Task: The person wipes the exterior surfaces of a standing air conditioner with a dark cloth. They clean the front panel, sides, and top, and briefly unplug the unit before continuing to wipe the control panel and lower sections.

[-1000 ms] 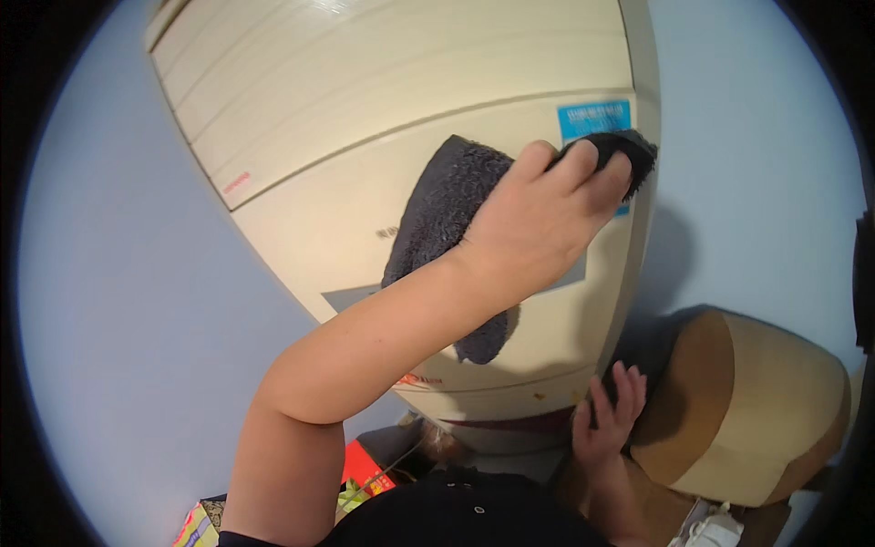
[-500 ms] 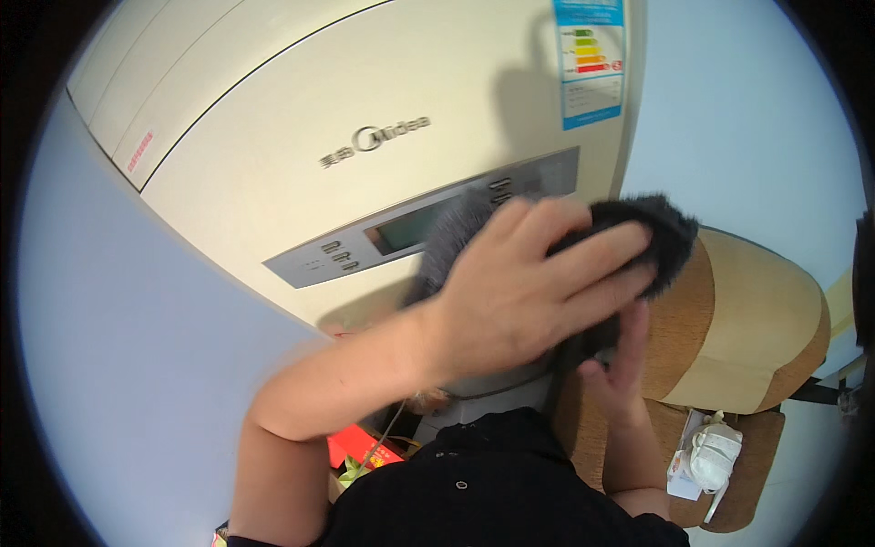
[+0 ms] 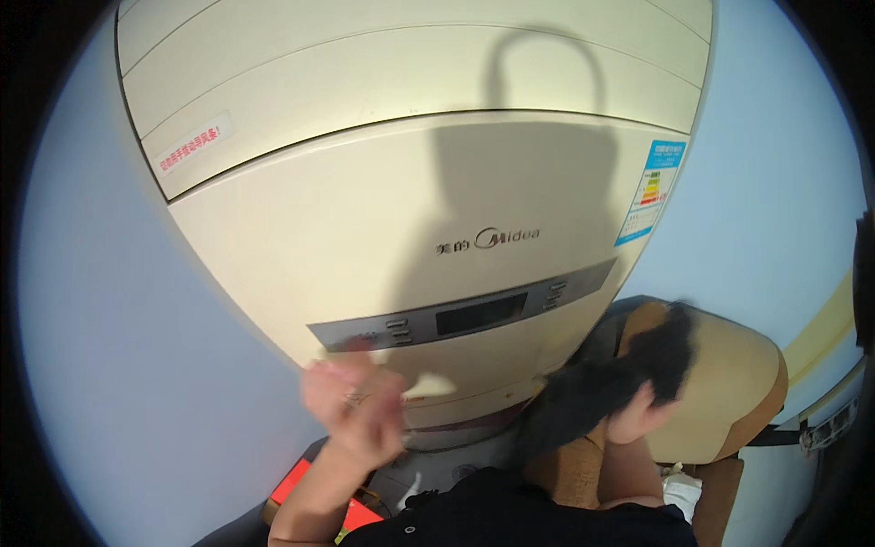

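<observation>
A tall cream floor-standing air conditioner (image 3: 383,210) fills the middle of the view, with a grey control strip (image 3: 592,283) and a dark display (image 3: 481,314). My left hand (image 3: 355,406) is raised before the lower left end of that strip. Motion smears its fingers, so their pose is unclear, and no cloth shows in it. On the right, a black fuzzy cloth (image 3: 583,401) hangs in long folds from my right hand (image 3: 643,417), which grips it. The cloth is blurred and covers part of this hand's fingers.
A brown and beige padded seat (image 3: 729,383) stands at the right, against a pale blue wall (image 3: 766,173). A white item (image 3: 682,492) lies low on the right. Near my left forearm is a red box (image 3: 290,483). A shadow falls across the air conditioner.
My left hand has come off the black cloth and swung left and down. The cloth now hangs from my right hand. The view has shifted, showing more of the air conditioner's upper part.
</observation>
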The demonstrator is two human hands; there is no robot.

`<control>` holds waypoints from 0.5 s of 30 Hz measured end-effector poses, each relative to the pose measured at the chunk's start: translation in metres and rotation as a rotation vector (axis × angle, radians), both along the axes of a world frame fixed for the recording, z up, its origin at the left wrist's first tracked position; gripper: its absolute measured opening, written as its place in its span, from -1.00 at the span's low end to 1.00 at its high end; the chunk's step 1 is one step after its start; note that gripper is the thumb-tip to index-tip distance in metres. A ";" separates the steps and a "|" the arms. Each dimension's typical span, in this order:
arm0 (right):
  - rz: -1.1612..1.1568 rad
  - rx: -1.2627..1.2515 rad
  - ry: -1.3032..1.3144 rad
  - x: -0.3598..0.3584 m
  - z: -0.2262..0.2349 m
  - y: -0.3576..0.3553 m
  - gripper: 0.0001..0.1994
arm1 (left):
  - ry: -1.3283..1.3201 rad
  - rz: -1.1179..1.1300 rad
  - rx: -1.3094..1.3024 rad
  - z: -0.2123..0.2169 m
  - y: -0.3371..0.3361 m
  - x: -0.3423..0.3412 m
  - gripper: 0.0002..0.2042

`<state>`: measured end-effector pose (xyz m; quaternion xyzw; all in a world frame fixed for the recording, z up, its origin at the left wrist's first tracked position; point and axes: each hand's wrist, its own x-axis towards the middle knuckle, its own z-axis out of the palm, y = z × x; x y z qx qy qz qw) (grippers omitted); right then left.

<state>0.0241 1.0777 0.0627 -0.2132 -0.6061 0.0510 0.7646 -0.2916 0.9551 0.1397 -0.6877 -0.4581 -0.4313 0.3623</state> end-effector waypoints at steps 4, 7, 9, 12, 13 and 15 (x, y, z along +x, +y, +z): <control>-0.365 0.317 -0.304 0.008 0.099 0.050 -0.62 | -0.406 0.320 0.101 -0.024 0.001 -0.032 -0.42; -0.592 0.344 -0.566 -0.009 0.115 0.075 -0.57 | -0.733 0.133 0.138 -0.046 0.003 -0.059 -0.42; -0.587 0.418 -0.651 -0.025 0.115 0.087 -0.58 | -1.033 0.065 0.001 -0.059 0.000 -0.067 -0.43; -0.535 0.466 -0.562 -0.030 0.088 0.108 -0.59 | -1.263 0.040 -0.151 -0.067 0.003 -0.066 -0.42; -0.517 0.457 -0.551 -0.029 0.084 0.112 -0.58 | -1.261 0.024 -0.133 -0.066 -0.002 -0.067 -0.42; -0.447 0.437 -0.571 -0.028 0.065 0.113 -0.57 | -1.251 -0.027 -0.097 -0.069 -0.007 -0.070 -0.42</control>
